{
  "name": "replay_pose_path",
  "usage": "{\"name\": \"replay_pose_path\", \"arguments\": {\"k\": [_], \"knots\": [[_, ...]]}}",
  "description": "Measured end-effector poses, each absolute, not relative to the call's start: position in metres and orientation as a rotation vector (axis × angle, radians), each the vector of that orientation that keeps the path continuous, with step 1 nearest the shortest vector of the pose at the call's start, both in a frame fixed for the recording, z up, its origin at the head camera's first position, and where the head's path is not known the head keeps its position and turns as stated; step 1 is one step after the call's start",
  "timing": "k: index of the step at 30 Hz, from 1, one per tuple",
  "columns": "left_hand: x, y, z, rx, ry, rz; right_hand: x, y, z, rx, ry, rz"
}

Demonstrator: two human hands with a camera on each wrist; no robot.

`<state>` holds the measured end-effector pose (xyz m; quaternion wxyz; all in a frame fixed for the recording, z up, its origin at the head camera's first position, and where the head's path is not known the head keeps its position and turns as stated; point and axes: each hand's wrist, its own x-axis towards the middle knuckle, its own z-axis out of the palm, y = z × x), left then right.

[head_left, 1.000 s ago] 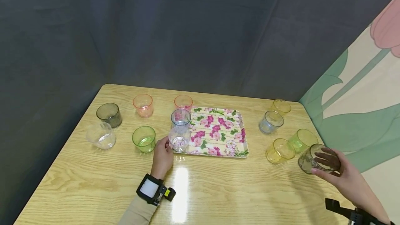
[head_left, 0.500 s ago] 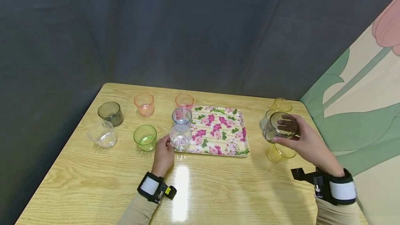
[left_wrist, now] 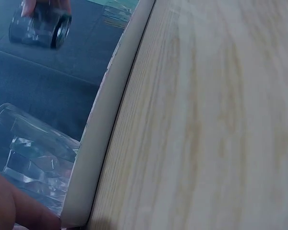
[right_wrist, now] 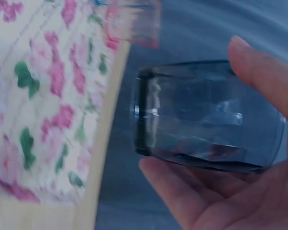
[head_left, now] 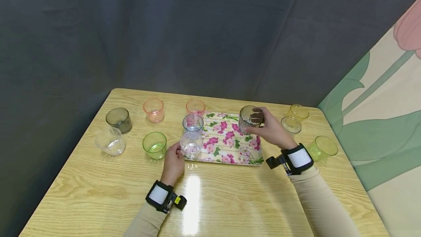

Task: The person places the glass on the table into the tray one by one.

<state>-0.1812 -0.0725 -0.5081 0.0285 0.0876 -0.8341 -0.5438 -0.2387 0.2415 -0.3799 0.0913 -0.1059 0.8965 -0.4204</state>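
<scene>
My right hand (head_left: pixel 271 129) grips a smoky grey glass (head_left: pixel 248 123) by its side, above the right part of a flower-patterned tray (head_left: pixel 227 158). In the right wrist view, thumb and fingers wrap this see-through glass (right_wrist: pixel 201 117), its thick base away from the palm. At the tray's front left corner, my left hand (head_left: pixel 173 164) holds the rim. The left wrist view has a finger (left_wrist: pixel 33 211) at the tray's corner, beside a clear glass (left_wrist: pixel 33 153). On the tray's left side stand that clear glass (head_left: pixel 190 148) and a blue-rimmed one (head_left: pixel 193 123).
Left of the tray stand a green glass (head_left: pixel 154 147), a pink one (head_left: pixel 154 112), a grey one (head_left: pixel 120 121) and a clear one (head_left: pixel 113 143). Another pink glass (head_left: pixel 195 106) is at the tray's far left corner. Yellow (head_left: pixel 299 111), pale (head_left: pixel 291 124) and green (head_left: pixel 322 149) glasses are at right.
My right hand has carried the smoky grey glass leftward from the table's right side to over the tray. The forearm now hides the near yellow glass. My left hand stays at the tray's corner.
</scene>
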Motion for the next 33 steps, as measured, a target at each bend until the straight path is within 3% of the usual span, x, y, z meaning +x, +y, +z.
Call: {"name": "replay_pose_path", "arguments": {"k": [21,33], "knots": [[-0.183,-0.071,-0.510,0.315,-2.536,-1.733,-0.301,0.163,-0.433,-0.205,2.627,-1.273],[-0.183,-0.072,-0.510,0.308,-2.519,-1.747,-0.313,0.139,-0.443,-0.093,2.573,-1.331]]}}
